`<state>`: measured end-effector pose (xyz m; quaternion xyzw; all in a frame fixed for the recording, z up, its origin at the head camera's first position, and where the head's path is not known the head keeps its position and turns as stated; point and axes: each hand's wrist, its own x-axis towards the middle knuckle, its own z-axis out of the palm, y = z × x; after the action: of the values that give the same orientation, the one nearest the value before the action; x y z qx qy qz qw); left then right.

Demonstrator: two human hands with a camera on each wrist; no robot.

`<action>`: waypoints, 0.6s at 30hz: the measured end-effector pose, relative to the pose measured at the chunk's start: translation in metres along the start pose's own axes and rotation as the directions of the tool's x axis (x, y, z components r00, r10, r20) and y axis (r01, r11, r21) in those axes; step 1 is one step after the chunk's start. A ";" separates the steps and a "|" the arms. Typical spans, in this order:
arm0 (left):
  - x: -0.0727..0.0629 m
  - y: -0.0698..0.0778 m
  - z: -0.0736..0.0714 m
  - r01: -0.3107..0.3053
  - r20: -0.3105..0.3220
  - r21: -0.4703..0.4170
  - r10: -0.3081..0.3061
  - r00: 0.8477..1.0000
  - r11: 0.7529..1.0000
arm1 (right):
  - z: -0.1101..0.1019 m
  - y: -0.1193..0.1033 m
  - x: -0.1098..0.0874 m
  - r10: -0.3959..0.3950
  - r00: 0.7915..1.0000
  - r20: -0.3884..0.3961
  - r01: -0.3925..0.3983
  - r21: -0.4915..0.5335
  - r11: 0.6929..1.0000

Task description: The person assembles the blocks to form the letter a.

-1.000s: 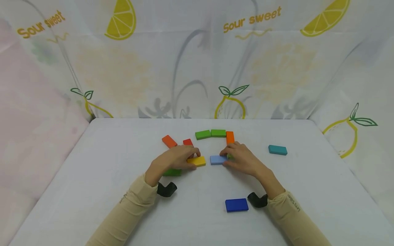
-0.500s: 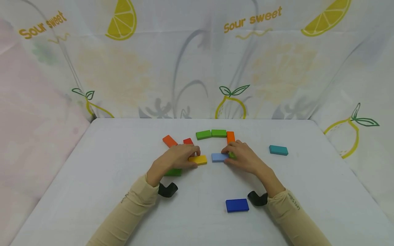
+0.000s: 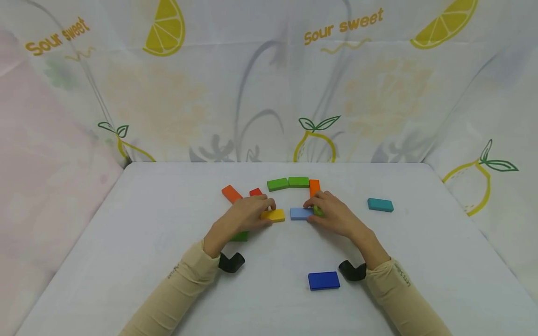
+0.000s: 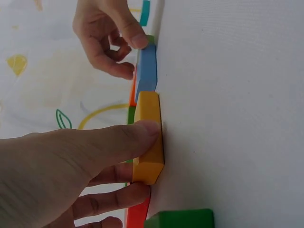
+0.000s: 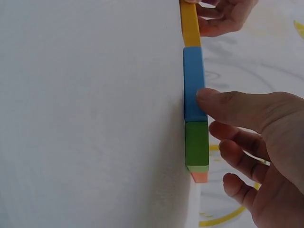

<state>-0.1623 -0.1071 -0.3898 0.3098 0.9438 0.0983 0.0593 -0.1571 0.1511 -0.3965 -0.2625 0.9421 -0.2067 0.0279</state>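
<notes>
My left hand (image 3: 248,212) pinches a yellow block (image 3: 277,215), its thumb (image 4: 145,135) on the near long side and the fingers behind. A light blue block (image 3: 300,214) is pinched by my right hand (image 3: 338,218), whose thumb (image 5: 213,97) presses its near face. Both blocks lie flat, end toward end, with a small gap between them in the head view. At the light blue block's right end stands a light green block (image 5: 197,145), partly covered by the right hand in the head view. A red block (image 3: 255,192) shows just beyond the left hand.
Two green blocks (image 3: 278,184) and an orange block (image 3: 314,187) form a curve behind. Around the left forearm are an orange-red block (image 3: 231,193) and a dark green block (image 3: 240,236). A teal block (image 3: 380,205) lies right, a dark blue block (image 3: 323,281) in front.
Both hands have slid their blocks slightly away from me and a little to the right. The yellow and light blue blocks stay pinched; the other blocks keep their places.
</notes>
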 end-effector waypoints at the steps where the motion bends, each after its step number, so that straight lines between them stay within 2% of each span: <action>1: 0.001 0.001 0.001 -0.006 -0.010 0.004 0.006 1.000 1.000 | -0.001 0.001 0.000 0.007 1.000 0.003 -0.007 0.007 1.000; 6: 0.002 0.003 0.003 -0.024 -0.053 0.007 0.024 0.998 1.000 | -0.007 0.008 -0.003 0.026 1.000 -0.005 -0.025 0.051 0.998; 11: 0.003 0.006 0.006 -0.006 -0.057 -0.007 0.006 0.998 1.000 | -0.014 0.017 -0.008 0.099 0.995 -0.005 -0.098 0.083 0.992; 15: 0.004 0.007 0.007 0.002 -0.054 -0.003 -0.002 0.999 1.000 | -0.017 0.023 -0.009 0.171 0.984 0.043 -0.175 0.111 0.978; 18: 0.004 0.009 0.008 -0.003 -0.058 0.009 0.003 0.998 1.000 | -0.016 0.026 -0.010 0.180 0.980 0.086 -0.190 0.121 0.974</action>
<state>-0.1594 -0.0966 -0.3955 0.3084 0.9452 0.1031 0.0302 -0.1641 0.1823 -0.3935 -0.1787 0.9455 -0.2535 0.0991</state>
